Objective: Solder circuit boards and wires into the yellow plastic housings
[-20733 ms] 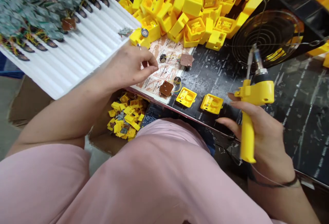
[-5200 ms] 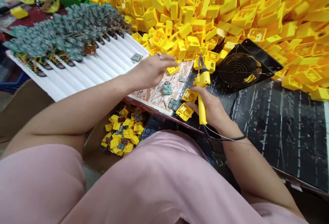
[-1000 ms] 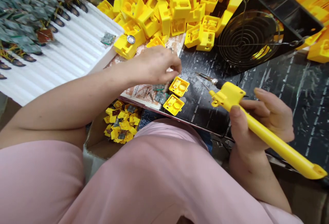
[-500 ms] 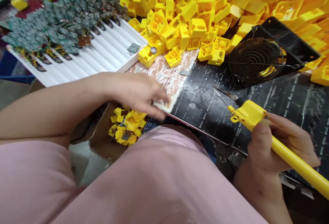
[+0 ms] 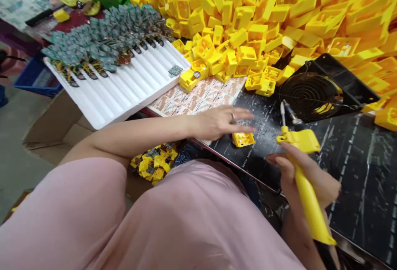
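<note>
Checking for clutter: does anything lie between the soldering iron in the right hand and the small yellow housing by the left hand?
Nothing visible does: only speckled black mat lies between the soldering iron and the yellow housing. The left hand lies just beyond the housing, off that line.
</note>
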`<state>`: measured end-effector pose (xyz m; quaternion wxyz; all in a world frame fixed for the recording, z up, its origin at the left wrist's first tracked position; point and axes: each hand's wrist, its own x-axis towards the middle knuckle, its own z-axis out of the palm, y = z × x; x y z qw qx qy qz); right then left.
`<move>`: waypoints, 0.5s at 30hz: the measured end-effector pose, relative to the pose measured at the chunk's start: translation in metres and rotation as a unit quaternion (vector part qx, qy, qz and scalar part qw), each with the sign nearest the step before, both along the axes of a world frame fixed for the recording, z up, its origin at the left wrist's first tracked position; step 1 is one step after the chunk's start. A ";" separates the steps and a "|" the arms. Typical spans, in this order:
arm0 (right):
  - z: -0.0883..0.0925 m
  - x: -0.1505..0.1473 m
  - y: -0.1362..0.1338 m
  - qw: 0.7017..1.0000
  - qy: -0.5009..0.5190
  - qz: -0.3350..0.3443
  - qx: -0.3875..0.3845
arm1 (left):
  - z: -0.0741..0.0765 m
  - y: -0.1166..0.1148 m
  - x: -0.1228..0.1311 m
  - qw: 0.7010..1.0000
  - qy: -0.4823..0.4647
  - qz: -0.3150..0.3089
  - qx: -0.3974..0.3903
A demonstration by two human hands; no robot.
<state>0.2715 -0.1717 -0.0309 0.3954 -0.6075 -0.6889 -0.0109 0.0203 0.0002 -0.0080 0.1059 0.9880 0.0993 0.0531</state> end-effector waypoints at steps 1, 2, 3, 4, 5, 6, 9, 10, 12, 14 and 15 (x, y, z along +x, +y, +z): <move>0.002 -0.001 0.004 0.998 -0.043 0.034 0.012 | 0.007 0.009 -0.011 0.998 0.010 0.066 0.021; 0.004 -0.003 0.008 0.995 -0.072 0.065 0.020 | 0.013 0.021 -0.024 0.989 0.034 0.139 0.044; 0.005 -0.005 0.012 0.992 -0.085 0.089 0.024 | 0.020 0.033 -0.036 0.973 0.073 0.208 0.062; 0.006 -0.007 0.016 0.991 -0.081 0.103 0.025 | 0.026 0.044 -0.048 0.955 0.117 0.263 0.070; 0.006 -0.009 0.020 0.991 -0.072 0.111 0.033 | 0.031 0.052 -0.058 0.937 0.157 0.303 0.071; 0.005 -0.012 0.024 0.991 -0.064 0.114 0.038 | 0.035 0.058 -0.065 0.923 0.189 0.329 0.062; -0.004 -0.018 0.035 0.986 -0.053 0.151 0.040 | 0.039 0.063 -0.071 0.915 0.198 0.346 0.063; -0.010 -0.019 0.039 0.983 -0.053 0.173 0.032 | 0.038 0.062 -0.070 0.917 0.192 0.342 0.070; -0.022 -0.019 0.048 0.980 -0.057 0.189 0.036 | 0.036 0.059 -0.065 0.923 0.165 0.338 0.087; -0.034 -0.017 0.055 0.981 -0.057 0.180 0.051 | 0.038 0.055 -0.059 0.926 0.133 0.341 0.091; -0.039 -0.016 0.057 0.979 -0.065 0.186 0.047 | 0.040 0.052 -0.057 0.928 0.117 0.344 0.086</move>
